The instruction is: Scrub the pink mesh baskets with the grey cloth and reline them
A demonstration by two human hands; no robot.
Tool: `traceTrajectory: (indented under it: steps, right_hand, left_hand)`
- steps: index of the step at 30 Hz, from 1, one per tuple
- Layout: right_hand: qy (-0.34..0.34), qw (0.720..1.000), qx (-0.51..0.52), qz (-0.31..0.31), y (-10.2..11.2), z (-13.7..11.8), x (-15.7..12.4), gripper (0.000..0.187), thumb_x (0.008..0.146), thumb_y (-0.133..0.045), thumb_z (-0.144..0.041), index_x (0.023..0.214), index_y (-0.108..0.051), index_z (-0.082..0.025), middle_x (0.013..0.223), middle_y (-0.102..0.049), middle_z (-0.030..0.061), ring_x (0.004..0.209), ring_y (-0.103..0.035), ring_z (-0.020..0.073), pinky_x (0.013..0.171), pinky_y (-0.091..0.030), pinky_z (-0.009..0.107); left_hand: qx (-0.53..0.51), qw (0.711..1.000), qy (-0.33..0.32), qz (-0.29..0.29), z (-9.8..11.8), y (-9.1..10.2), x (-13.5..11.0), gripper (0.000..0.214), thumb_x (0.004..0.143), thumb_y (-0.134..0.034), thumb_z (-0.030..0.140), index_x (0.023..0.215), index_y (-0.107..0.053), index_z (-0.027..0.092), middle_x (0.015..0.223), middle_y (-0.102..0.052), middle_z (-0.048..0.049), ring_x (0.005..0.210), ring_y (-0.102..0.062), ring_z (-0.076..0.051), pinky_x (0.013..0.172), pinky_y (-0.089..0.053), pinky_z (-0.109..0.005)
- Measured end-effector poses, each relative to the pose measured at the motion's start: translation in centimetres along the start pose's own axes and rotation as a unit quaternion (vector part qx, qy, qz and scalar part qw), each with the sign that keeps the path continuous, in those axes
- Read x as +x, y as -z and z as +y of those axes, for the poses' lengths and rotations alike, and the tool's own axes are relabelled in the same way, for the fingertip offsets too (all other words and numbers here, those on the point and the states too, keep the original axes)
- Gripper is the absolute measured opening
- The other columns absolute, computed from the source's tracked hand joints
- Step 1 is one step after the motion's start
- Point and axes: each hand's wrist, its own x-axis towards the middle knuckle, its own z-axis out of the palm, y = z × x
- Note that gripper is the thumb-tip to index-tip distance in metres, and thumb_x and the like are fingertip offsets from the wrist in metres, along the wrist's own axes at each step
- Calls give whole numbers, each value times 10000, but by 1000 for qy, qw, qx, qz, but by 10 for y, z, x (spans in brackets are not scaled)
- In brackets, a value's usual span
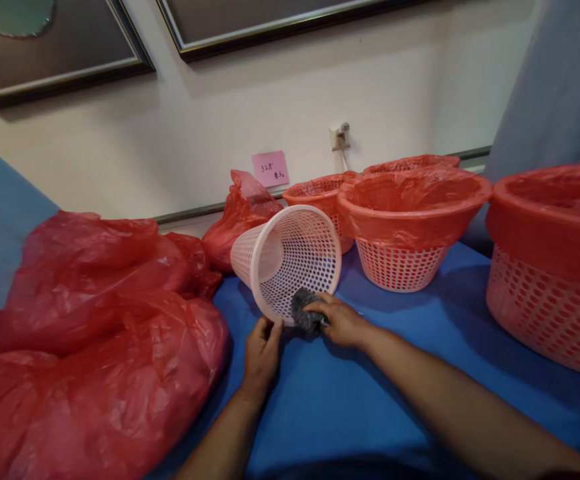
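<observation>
A white perforated plastic wastebasket [253,259] lies tipped on its side on the blue-covered table [315,407], its mouth facing me. My left hand [263,353] grips the lower rim, thumb and fingers closed on it. In my right hand [340,320] is a dark grey, fuzzy cloth [306,310], bunched up and pressed against the rim at the lower right of the mouth. The folds of the cloth hide part of the rim and some of my fingertips.
Baskets lined with red bags stand to the right: a middle one [403,257], a large one [545,307] and others behind. Red plastic bags [115,373] heap up at left. A pink note [271,168] and a socket [340,138] are on the wall.
</observation>
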Motion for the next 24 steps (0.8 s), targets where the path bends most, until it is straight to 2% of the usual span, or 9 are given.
traceTrajectory:
  steps: [3, 5, 10, 13, 16, 19, 21, 22, 24]
  right_hand:
    - [-134, 984, -90, 73, 15, 14, 5, 651, 781, -553, 10, 1359, -636, -277, 1506, -477, 105, 1307, -531, 283, 1121, -419, 445]
    - [-180, 972, -117, 99, 23, 20, 6, 646, 799, -527, 10, 1375, -624, -266, 1534, -436, 124, 1316, -516, 307, 1124, -407, 476]
    - [-90, 990, -100, 32, 15, 10, 0, 640, 768, -568, 0, 1314, -662, -321, 1485, -503, 57, 1256, -559, 264, 1102, -434, 419]
    - [5, 999, -36, -13, 4, -1, -4, 644, 746, -601, -7, 1301, -662, -328, 1426, -550, 34, 1261, -564, 218, 1101, -438, 351]
    - [28, 999, 2, -26, 3, -1, -2, 641, 732, -611, -6, 1302, -661, -296, 1376, -580, 46, 1260, -570, 213, 1096, -446, 345]
    - [-56, 997, -50, 18, 12, 7, 1, 612, 763, -596, -24, 1313, -663, -284, 1398, -564, 72, 1248, -574, 250, 1092, -449, 388]
    - [-123, 987, -94, 53, 17, 12, 2, 602, 794, -580, -39, 1336, -651, -290, 1449, -523, 89, 1238, -575, 274, 1095, -442, 427]
    - [-141, 983, -105, 61, 19, 13, 2, 604, 800, -575, -39, 1344, -645, -293, 1467, -507, 94, 1238, -573, 281, 1096, -439, 440]
    - [-135, 984, -106, 54, 18, 12, 1, 623, 795, -572, -26, 1349, -639, -303, 1475, -501, 90, 1253, -566, 280, 1102, -437, 443]
  left_hand:
    - [-23, 992, -36, 122, 10, 11, -2, 359, 895, -622, 533, 787, -603, 191, 683, -605, 16, 637, -575, -146, 617, -496, -243]
    - [-32, 989, -44, 139, 13, 12, -3, 347, 894, -628, 531, 829, -608, 190, 725, -620, 13, 669, -589, -147, 650, -505, -245]
    - [24, 998, 4, -50, -1, -5, -3, 364, 804, -720, 475, 994, -693, 165, 952, -753, -73, 857, -697, -233, 815, -550, -356]
    - [31, 995, 29, -95, -9, -11, -2, 390, 802, -699, 479, 1029, -716, 162, 1022, -772, -101, 928, -711, -271, 861, -551, -399]
    - [12, 1000, 3, -28, -6, -3, -1, 342, 835, -669, 506, 910, -705, 174, 886, -743, -61, 818, -676, -226, 772, -541, -333]
    - [-15, 992, -46, 114, 6, 10, -1, 350, 878, -638, 529, 794, -626, 189, 730, -626, 3, 690, -583, -157, 655, -490, -250]
    - [-28, 984, -59, 167, 11, 14, 0, 364, 890, -624, 545, 799, -605, 193, 720, -602, 13, 673, -566, -146, 639, -483, -237]
    - [-27, 985, -56, 161, 12, 14, 0, 360, 884, -631, 546, 820, -613, 192, 738, -621, 6, 687, -583, -152, 653, -496, -245]
    - [-6, 996, -36, 87, 9, 8, -1, 344, 848, -676, 525, 886, -653, 184, 818, -693, -26, 748, -644, -183, 719, -534, -288]
